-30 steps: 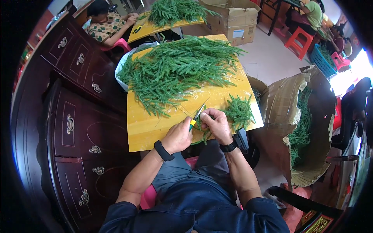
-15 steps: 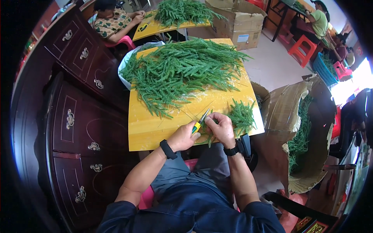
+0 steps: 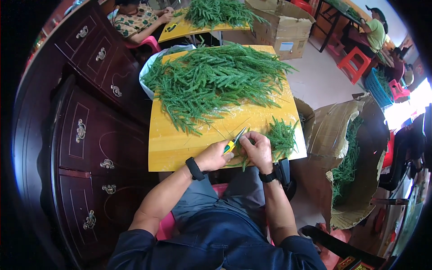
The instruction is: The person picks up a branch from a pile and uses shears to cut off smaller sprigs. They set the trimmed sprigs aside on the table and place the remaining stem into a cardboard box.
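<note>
My left hand [image 3: 214,155] is closed around the yellow-and-green handles of small pointed pliers [image 3: 230,146], their metal tips angled up to the right. Just beside those tips, my right hand [image 3: 258,151] is pinched shut on a green needle-leaf sprig [image 3: 245,163], partly hidden by the fingers. To the right of that hand lies a small bunch of similar sprigs [image 3: 282,138]. A large heap of green sprigs [image 3: 216,81] covers the far half of the yellow tabletop [image 3: 180,150]. Thin loose stems lie in front of the heap.
Dark drawers [image 3: 81,130] stand close on my left. At right, a torn cardboard box [image 3: 333,130] holds more greenery. Another yellow table [image 3: 189,29] with sprigs stands ahead, a person [image 3: 139,22] seated beside it. Other people sit at the far right near a blue basket [image 3: 377,88].
The view has shifted slightly. My hands stay in nearly the same place over the table's near edge, with the pliers and the sprig still held.
</note>
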`<state>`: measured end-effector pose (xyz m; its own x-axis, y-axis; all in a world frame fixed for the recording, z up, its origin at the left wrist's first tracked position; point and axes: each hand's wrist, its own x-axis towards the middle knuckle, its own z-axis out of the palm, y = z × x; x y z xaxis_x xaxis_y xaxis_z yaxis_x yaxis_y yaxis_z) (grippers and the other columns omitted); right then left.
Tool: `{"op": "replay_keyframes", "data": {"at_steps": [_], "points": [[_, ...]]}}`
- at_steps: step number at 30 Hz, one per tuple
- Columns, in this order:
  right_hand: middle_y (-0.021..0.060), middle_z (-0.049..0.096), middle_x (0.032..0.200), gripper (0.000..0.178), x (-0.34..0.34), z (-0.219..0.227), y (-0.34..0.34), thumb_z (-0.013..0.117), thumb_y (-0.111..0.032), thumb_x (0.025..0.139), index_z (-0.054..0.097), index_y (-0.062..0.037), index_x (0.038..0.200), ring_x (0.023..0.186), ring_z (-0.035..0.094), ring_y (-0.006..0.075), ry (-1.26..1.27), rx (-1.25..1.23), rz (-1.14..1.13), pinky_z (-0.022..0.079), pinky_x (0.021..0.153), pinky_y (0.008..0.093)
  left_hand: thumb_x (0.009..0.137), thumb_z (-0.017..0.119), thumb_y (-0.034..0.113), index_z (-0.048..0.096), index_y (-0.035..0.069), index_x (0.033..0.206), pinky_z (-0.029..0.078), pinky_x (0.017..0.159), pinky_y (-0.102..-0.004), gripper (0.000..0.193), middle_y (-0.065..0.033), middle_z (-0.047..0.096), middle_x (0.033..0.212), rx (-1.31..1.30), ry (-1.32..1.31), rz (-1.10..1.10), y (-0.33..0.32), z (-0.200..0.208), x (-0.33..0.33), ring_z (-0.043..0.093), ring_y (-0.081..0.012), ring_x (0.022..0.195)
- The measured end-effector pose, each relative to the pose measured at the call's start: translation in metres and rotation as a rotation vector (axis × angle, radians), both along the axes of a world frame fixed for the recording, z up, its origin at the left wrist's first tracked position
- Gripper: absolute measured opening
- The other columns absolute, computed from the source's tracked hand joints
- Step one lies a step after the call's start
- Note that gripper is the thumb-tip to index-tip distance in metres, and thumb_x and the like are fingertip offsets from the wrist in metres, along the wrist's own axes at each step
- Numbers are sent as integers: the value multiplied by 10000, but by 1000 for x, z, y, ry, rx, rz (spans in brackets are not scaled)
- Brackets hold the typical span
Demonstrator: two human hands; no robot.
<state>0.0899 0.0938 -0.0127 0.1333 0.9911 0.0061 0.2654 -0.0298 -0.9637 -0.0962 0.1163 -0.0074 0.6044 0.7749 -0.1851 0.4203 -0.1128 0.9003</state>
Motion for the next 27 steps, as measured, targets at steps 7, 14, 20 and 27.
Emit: {"op": "replay_keyframes", "data": {"at_steps": [7, 14, 20, 27], "points": [[-1, 609, 604, 157, 2, -8, 2, 662, -142, 893, 672, 7, 843, 542, 569, 63, -2, 43, -1, 451, 520, 233, 898, 593, 117, 531, -25, 1112, 509, 631, -361, 265, -120, 613, 790, -129, 58, 14, 2, 4, 0, 626, -223, 659], [-9, 611, 648, 151, 1, -2, 1, 665, -149, 901, 668, -2, 867, 575, 555, 58, 29, -22, 19, 454, 552, 224, 938, 578, 92, 520, -6, 1078, 493, 558, -265, 180, -23, 566, 767, -280, -20, 21, 7, 5, -3, 575, -99, 617], [6, 628, 828, 168, 20, 19, -6, 625, -119, 932, 620, -18, 1066, 692, 574, 68, 452, 16, 95, 472, 657, 219, 928, 610, 172, 526, -19, 1114, 499, 606, -284, 279, -60, 601, 802, -107, 36, 49, 10, 26, -30, 607, -136, 684], [8, 615, 959, 251, 71, 107, -37, 575, -49, 952, 551, -30, 1201, 801, 569, 70, 518, 312, -95, 468, 738, 216, 872, 643, 230, 532, -37, 1154, 502, 768, -428, 405, -209, 632, 924, 421, 259, 99, -10, 40, -59, 631, -361, 874]]}}
